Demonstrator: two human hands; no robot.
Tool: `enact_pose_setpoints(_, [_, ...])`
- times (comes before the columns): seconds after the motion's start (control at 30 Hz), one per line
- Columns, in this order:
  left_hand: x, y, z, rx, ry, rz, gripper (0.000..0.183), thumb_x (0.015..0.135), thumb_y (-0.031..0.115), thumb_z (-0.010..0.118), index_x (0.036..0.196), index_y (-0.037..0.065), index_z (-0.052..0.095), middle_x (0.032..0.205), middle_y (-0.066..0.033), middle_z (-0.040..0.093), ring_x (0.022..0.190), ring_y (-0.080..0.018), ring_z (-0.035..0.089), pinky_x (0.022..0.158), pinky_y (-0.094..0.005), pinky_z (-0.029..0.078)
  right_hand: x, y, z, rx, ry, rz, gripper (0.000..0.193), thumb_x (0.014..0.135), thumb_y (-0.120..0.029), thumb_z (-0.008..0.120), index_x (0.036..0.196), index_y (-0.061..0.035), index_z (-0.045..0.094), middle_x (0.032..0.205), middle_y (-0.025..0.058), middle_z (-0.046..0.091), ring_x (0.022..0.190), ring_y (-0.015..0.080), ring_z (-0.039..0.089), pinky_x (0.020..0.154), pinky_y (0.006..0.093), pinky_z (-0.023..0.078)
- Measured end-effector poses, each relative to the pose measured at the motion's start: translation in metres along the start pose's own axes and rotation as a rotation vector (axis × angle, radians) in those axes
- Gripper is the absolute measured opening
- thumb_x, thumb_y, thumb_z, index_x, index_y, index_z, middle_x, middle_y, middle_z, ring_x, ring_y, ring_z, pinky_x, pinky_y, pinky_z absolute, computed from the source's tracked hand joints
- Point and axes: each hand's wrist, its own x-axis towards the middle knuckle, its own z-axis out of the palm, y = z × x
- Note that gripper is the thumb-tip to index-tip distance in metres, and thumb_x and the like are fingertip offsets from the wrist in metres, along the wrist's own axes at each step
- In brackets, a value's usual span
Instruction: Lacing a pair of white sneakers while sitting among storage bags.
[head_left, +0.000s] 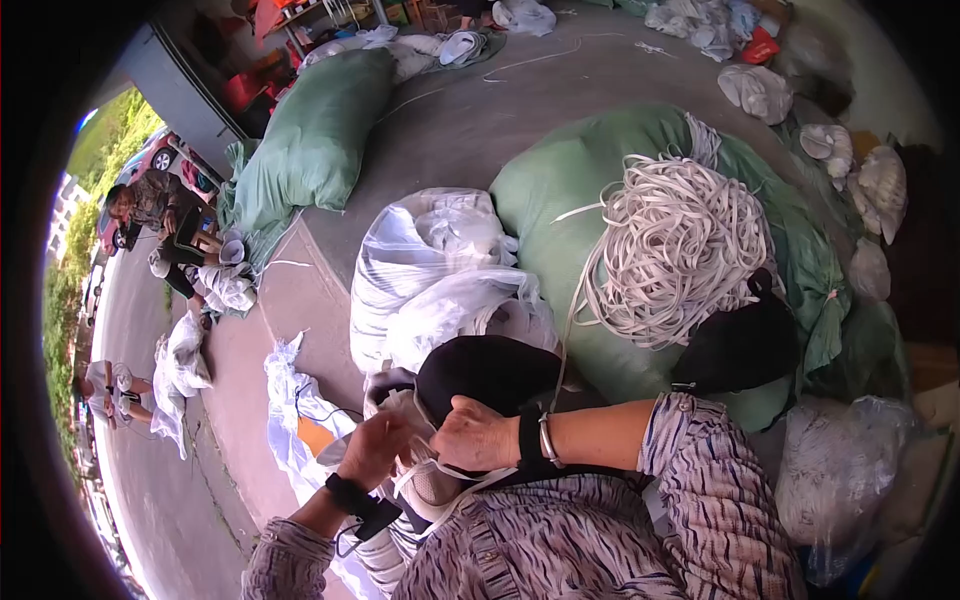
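Close to my body is a pale shoe (432, 492) with white laces, partly covered by my hands. My left hand (372, 446) is closed, its fingertips pinching at the laces over the shoe's upper. Beside it my right hand (477, 436) is curled into a fist, with a white shoelace (497, 479) running out below it; what lies inside the fist is mostly hidden. Just beyond the hands sits a black rounded cloth item (488, 378). A large heap of white flat laces (682, 250) rests on a green sack, and one strand hangs down toward my right hand.
The bulging green sack (545, 185) stands ahead right, with a black bag (745, 345) against it. White plastic-wrapped bundles (400, 275) lie ahead. Another green sack (330, 120) leans farther off. A clear plastic bag (835, 480) is at right. Two people sit outside at left.
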Motion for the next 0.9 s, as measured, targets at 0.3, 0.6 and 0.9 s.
enact_pose_setpoints(0.3, [-0.018,-0.013,0.034,-0.364,0.554,0.290,0.019,0.095,0.021,0.049,0.098,0.003,0.049,0.077,-0.0016,0.048,0.069,-0.0069,0.043,0.064,-0.0208,0.038,0.022,0.006,-0.009,0.463,0.204,0.241,0.019,0.081,-0.017,0.055,0.071,-0.0025,0.061,0.064,0.0123,0.062,0.058,0.0246,0.062,0.058,0.0352,0.049])
enact_pose_setpoints(0.6, [-0.041,-0.054,0.055,-0.541,0.653,0.251,0.015,0.095,0.007,0.044,0.107,0.001,0.052,0.083,-0.0037,0.058,0.079,-0.0094,0.055,0.075,-0.0234,0.045,-0.128,0.216,-0.105,1.307,1.449,0.725,0.018,0.089,-0.022,0.058,0.096,-0.0052,0.059,0.095,0.0051,0.063,0.078,0.0133,0.059,0.069,0.0267,0.046])
enact_pose_setpoints(0.9, [-0.060,-0.071,0.049,-0.743,0.375,0.229,0.014,0.090,0.011,0.059,0.084,-0.002,0.057,0.071,-0.0020,0.059,0.064,-0.0060,0.054,0.056,-0.0223,0.045,-0.076,0.146,-0.074,1.496,0.907,0.713,0.015,0.092,-0.018,0.054,0.099,-0.0059,0.058,0.075,0.0048,0.060,0.039,0.0038,0.031,0.036,0.0191,0.024])
